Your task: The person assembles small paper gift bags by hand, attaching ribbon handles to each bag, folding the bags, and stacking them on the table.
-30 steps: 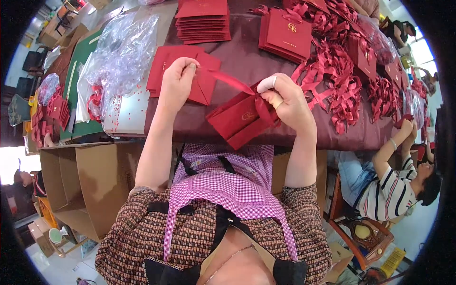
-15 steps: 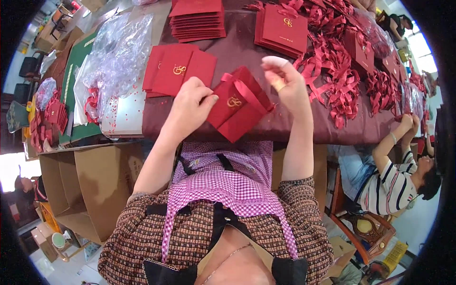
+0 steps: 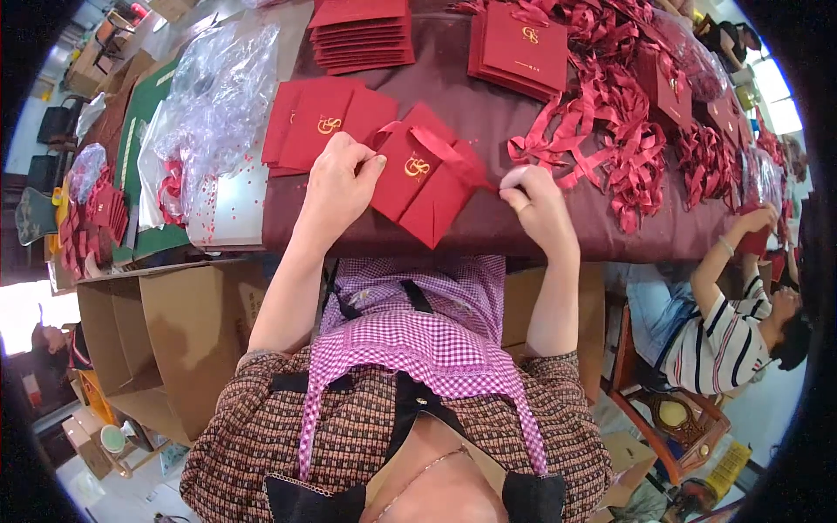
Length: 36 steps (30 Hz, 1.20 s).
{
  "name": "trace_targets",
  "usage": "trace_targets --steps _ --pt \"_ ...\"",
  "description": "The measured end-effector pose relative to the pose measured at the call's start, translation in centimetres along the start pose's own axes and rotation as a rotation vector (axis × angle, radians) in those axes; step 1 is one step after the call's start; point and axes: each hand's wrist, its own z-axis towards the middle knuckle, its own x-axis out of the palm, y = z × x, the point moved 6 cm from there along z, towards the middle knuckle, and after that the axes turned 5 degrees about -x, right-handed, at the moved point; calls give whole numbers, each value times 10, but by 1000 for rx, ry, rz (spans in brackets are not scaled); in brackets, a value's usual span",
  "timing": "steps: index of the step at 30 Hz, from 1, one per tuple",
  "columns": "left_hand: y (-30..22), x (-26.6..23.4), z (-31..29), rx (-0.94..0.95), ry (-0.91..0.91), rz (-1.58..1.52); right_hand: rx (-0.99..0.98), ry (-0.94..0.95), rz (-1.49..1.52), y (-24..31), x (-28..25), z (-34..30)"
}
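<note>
Nearest to the person is a pink checked apron (image 3: 418,340), and just past it the edge of the counter (image 3: 488,231) with its dark red cloth.

Both hands are up over that edge. The left hand (image 3: 336,179) is closed on the left side of a small red paper bag (image 3: 425,187). Its fingers pinch the bag's top corner. The right hand (image 3: 539,205) is closed too. Its fingertips pinch the end of a red ribbon (image 3: 449,148) that runs from the bag over to this hand.

The bag sits between the two hands, touching the left one. It is tilted, with one corner pointing down toward the person. The ribbon lies across it, from the upper left down to the right. So the left hand is right at the bag, and the right hand is a little way off, at the ribbon's end.

A bit farther, just left of the bag, flat red bags (image 3: 318,122) lie on the counter. Left of them is a heap of clear plastic wrap (image 3: 214,87). To the right is a big tangle of loose ribbons (image 3: 610,148).

Farther still are a stack of red bags (image 3: 362,35) and another pile (image 3: 519,44). At the far right, another person in a striped shirt (image 3: 724,340) sits at the same counter.
</note>
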Motion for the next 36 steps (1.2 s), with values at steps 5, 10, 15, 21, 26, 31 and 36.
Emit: trace_targets --steps 5,10,15,21,26,31,36 --pt "0 -1 4 2 -45 49 278 -105 686 8 -21 -5" --pt "1 6 7 -81 12 23 -40 -83 1192 35 -26 -7" --pt "17 11 10 -253 119 -104 106 -105 914 42 -13 -3" --pt "17 15 8 -229 172 -206 -159 -161 287 57 10 10" --pt "11 15 4 -206 257 -280 -331 -147 381 78 24 24" --pt "3 18 4 -236 296 -340 50 -195 695 60 58 26" --pt "-2 19 2 -234 328 -387 -118 -243 269 77 54 35"
